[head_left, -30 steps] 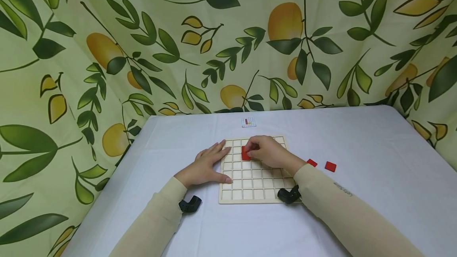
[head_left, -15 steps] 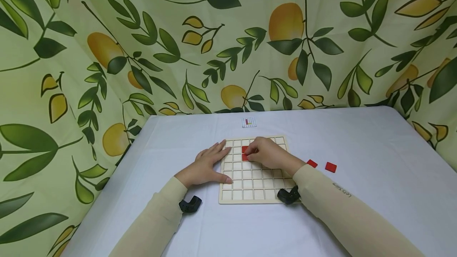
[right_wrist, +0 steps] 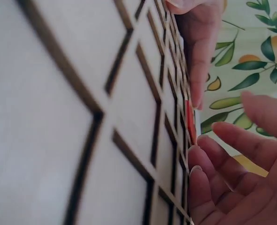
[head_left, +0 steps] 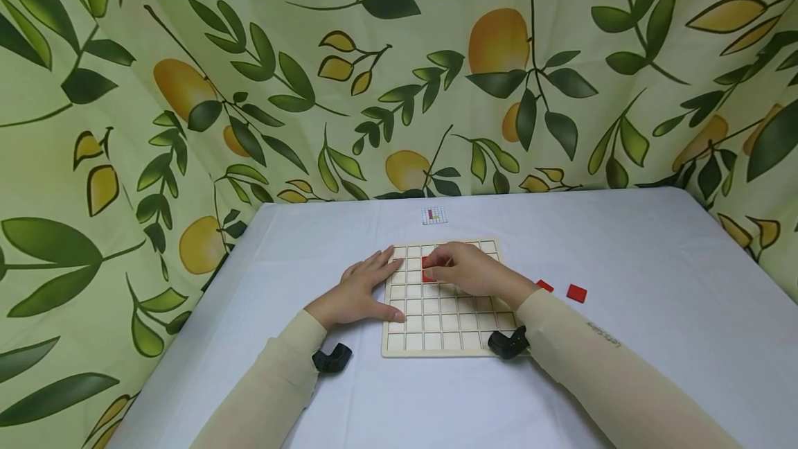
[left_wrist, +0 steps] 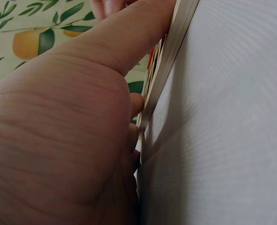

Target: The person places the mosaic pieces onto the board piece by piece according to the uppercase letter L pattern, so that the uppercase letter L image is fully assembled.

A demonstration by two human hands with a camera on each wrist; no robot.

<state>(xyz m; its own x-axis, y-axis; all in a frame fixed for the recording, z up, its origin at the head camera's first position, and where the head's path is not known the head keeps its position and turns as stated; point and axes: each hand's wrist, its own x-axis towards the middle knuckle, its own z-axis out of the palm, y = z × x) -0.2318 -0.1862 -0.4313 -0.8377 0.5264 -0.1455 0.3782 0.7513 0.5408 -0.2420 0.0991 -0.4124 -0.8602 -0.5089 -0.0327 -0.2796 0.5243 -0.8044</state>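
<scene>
A pale wooden grid board lies on the white cloth. The left hand rests with spread fingers along its left edge, its thumb on the near left squares; the left wrist view shows that hand's palm beside the board's side. Over the upper middle squares is the right hand, fingers bent, partly hiding red tiles set in the grid. In the right wrist view, fingertips of the right hand are close to the board and a red piece; nothing shows between thumb and index finger.
Two loose red tiles lie right of the board, one in full view and one partly behind the right forearm. A small printed grid card lies beyond the board. A leaf-and-fruit patterned curtain hangs behind the table.
The right hand has shifted slightly over the red tiles, and its thumb and index finger look further apart. The left hand stays where it was.
</scene>
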